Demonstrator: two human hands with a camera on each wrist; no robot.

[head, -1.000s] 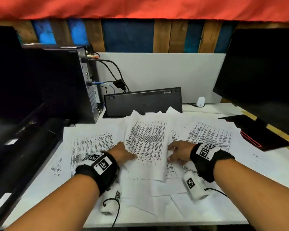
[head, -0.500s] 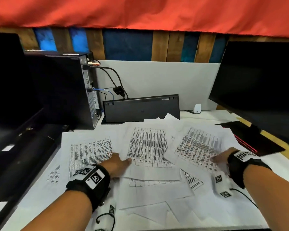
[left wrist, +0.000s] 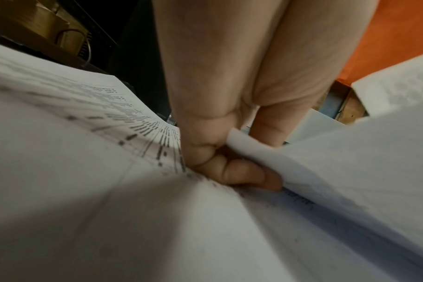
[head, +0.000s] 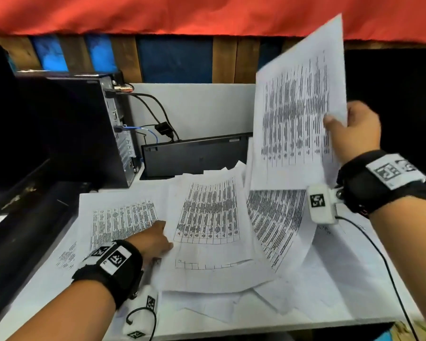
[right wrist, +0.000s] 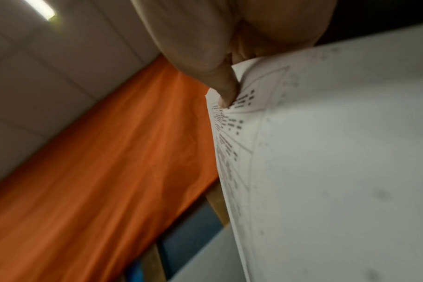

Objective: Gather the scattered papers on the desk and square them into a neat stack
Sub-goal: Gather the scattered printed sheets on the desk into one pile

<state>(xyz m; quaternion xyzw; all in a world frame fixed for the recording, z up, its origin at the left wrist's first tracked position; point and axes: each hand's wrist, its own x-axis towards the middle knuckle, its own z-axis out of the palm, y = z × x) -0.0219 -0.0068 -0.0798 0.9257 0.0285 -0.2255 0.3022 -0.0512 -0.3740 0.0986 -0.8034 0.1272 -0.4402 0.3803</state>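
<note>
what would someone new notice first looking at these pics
The printed sheet held up in the air at the right, pinched at its edge by the right hand. Below it, more printed papers lie fanned and overlapping across the white desk, where the left hand grips the edge of one. A red cloth hangs along the top.
</note>
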